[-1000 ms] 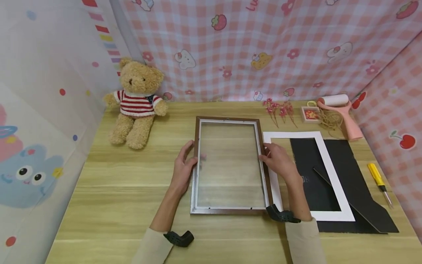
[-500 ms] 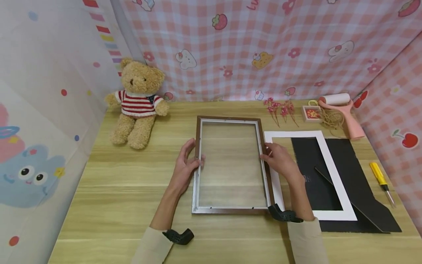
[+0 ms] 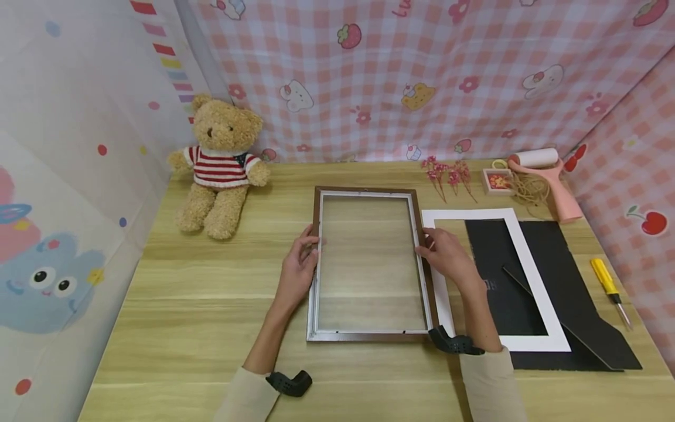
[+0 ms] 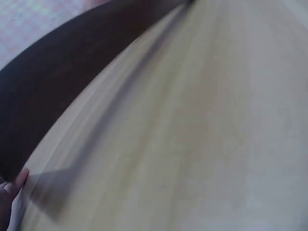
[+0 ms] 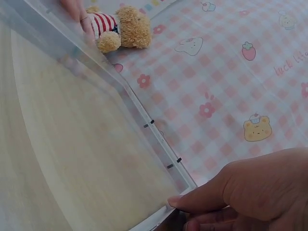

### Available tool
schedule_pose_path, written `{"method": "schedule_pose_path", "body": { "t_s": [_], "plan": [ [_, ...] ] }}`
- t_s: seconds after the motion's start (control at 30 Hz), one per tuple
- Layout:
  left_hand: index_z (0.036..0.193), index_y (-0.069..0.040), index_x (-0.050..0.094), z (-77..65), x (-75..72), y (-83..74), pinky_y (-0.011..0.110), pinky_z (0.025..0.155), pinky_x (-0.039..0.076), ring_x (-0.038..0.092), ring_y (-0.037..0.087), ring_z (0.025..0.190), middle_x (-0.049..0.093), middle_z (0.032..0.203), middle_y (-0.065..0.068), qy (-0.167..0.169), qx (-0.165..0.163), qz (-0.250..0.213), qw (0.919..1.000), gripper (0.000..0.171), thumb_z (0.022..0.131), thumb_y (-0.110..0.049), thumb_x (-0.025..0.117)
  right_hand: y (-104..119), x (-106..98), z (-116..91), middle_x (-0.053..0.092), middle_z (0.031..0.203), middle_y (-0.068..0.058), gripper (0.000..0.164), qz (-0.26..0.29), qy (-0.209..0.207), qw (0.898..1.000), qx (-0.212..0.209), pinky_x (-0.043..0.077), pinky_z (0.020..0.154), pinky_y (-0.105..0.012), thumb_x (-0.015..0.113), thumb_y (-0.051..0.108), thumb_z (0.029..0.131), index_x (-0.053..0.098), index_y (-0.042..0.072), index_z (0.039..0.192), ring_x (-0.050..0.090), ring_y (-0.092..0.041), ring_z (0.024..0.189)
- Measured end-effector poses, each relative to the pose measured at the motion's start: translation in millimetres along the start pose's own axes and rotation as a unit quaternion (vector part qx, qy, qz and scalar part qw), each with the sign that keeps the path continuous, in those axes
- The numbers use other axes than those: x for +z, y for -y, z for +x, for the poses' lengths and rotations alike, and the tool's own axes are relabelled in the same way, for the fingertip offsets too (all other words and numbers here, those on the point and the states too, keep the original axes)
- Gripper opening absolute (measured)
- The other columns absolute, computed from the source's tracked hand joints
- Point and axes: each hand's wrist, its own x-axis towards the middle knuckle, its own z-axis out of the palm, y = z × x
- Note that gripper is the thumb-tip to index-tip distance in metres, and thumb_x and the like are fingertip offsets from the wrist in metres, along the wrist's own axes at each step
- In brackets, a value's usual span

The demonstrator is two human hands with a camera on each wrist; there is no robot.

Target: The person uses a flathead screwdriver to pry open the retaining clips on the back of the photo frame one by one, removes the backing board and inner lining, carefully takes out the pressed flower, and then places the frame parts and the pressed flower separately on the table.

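A brown picture frame (image 3: 348, 337) faces back side up in the middle of the head view, with a silvery inner lip and a clear pane (image 3: 369, 264). My left hand (image 3: 297, 272) holds its left side, thumb at the edge. On the opposite side my right hand (image 3: 450, 258) pinches the rim between thumb and fingers. In the left wrist view the frame's dark outer side (image 4: 62, 77) stands over the wood, a fingertip (image 4: 23, 178) at its end. The right wrist view has my right thumb (image 5: 202, 195) on the lip, with small black tabs (image 5: 179, 160) along it.
A white mat (image 3: 559, 343) lies on a black backing board (image 3: 554, 264) at the right, near a yellow screwdriver (image 3: 604, 278). Behind are pink dried flowers (image 3: 440, 173), a small box (image 3: 497, 181), twine (image 3: 529, 189) and a pink-handled roller (image 3: 564, 199). A teddy bear (image 3: 227, 126) sits back left.
My left hand has shifted its fingers and thumb along the frame's left edge. The right hand keeps its grip, and the frame stays nearly in place.
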Motion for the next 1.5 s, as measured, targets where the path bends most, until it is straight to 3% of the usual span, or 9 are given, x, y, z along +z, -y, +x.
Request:
{"method": "schedule_pose_path", "body": {
  "t_s": [0.13, 0.3, 0.5, 0.67, 0.8, 0.97, 1.17, 1.37, 1.5],
  "plan": [
    [0.138, 0.006, 0.062, -2.2, 1.3, 8.6, 0.04, 0.132, 0.036, 0.039, 0.043, 0.161, 0.039, 0.175, 0.023, -0.018, 0.007, 0.021, 0.9996, 0.031, 0.117, -0.012, 0.051, 0.0, 0.5, -0.9, 0.068, 0.115, -0.034, 0.054, -0.003, -0.008, 1.0, -0.007, 0.06, 0.083, -0.051, 0.068, 0.007, 0.107, 0.051, -0.022, 0.148, 0.069, -0.043, 0.101],
    [0.138, 0.011, 0.054, -6.3, 16.9, -7.5, 0.059, 0.136, 0.024, 0.029, 0.052, 0.163, 0.032, 0.175, 0.029, -0.045, -0.012, 0.011, 0.9989, 0.033, 0.108, -0.003, 0.057, 1.4, -0.5, -1.8, 0.068, 0.114, -0.034, 0.053, -0.008, -0.013, 1.0, -0.01, 0.061, 0.082, -0.052, 0.069, 0.007, 0.106, 0.052, -0.022, 0.147, 0.069, -0.043, 0.101],
    [0.14, 0.006, 0.052, -11.6, 27.7, -6.1, 0.063, 0.136, 0.019, 0.025, 0.051, 0.165, 0.029, 0.178, 0.027, -0.066, -0.015, 0.035, 0.9971, 0.033, 0.109, -0.005, 0.058, 2.6, 1.1, -0.8, 0.068, 0.112, -0.034, 0.051, -0.02, -0.02, 0.999, -0.018, 0.06, 0.084, -0.054, 0.069, 0.005, 0.105, 0.052, -0.024, 0.145, 0.069, -0.042, 0.099],
    [0.141, 0.005, 0.053, -12.0, 26.9, -6.2, 0.06, 0.137, 0.016, 0.022, 0.047, 0.167, 0.028, 0.179, 0.024, -0.066, -0.023, 0.022, 0.9973, 0.033, 0.109, -0.004, 0.058, 4.7, 2.0, 0.2, 0.067, 0.112, -0.035, 0.05, -0.033, -0.025, 0.999, -0.022, 0.06, 0.085, -0.055, 0.068, 0.004, 0.105, 0.053, -0.025, 0.143, 0.069, -0.043, 0.099],
    [0.143, 0.009, 0.051, -12.1, 27.1, -9.8, 0.057, 0.139, 0.012, 0.017, 0.042, 0.169, 0.025, 0.18, 0.022, -0.06, -0.027, -0.008, 0.9978, 0.033, 0.111, 0.001, 0.055, 4.2, 1.4, -0.9, 0.067, 0.115, -0.035, 0.054, -0.009, -0.019, 1.0, -0.005, 0.061, 0.083, -0.053, 0.068, 0.006, 0.106, 0.05, -0.023, 0.147, 0.069, -0.044, 0.102],
    [0.141, 0.012, 0.049, -12.9, 27.4, -10.5, 0.055, 0.139, 0.012, 0.018, 0.04, 0.17, 0.026, 0.18, 0.022, -0.068, -0.007, -0.049, 0.9965, 0.031, 0.111, 0.005, 0.052, 3.8, 0.9, -2.5, 0.065, 0.119, -0.037, 0.055, 0.015, -0.025, 1.0, -0.002, 0.062, 0.083, -0.052, 0.07, 0.006, 0.106, 0.05, -0.022, 0.148, 0.07, -0.046, 0.104],
    [0.139, 0.017, 0.044, -12.5, 25.8, -6.5, 0.039, 0.139, 0.021, 0.025, 0.038, 0.168, 0.035, 0.176, 0.024, -0.077, 0.028, -0.1, 0.9917, 0.029, 0.112, 0.006, 0.048, 5.5, -1.1, -2.9, 0.065, 0.121, -0.034, 0.044, 0.032, -0.07, 0.996, -0.049, 0.059, 0.079, -0.044, 0.068, 0.005, 0.107, 0.06, -0.017, 0.144, 0.071, -0.043, 0.098],
    [0.137, 0.019, 0.039, -11.1, 23.5, -4.3, 0.021, 0.131, 0.029, 0.03, 0.039, 0.166, 0.038, 0.173, 0.028, -0.077, 0.038, -0.15, 0.9849, 0.029, 0.113, 0.005, 0.045, 8.0, -6.1, -5.6, 0.076, 0.099, -0.024, 0.04, 0.107, -0.003, 0.992, -0.066, 0.049, 0.066, -0.027, 0.058, 0.005, 0.113, 0.058, -0.015, 0.148, 0.065, -0.027, 0.082],
    [0.149, 0.015, 0.039, -12.2, 19.6, -8.8, 0.02, 0.124, 0.038, 0.037, 0.039, 0.162, 0.041, 0.171, 0.029, -0.082, -0.008, -0.143, 0.9862, 0.038, 0.114, 0.002, 0.045, 10.8, -7.2, -9.1, 0.07, 0.081, -0.017, 0.048, 0.145, 0.011, 0.986, -0.076, 0.045, 0.062, -0.023, 0.054, -0.004, 0.111, 0.045, -0.017, 0.157, 0.058, -0.019, 0.071]
  ]
}}
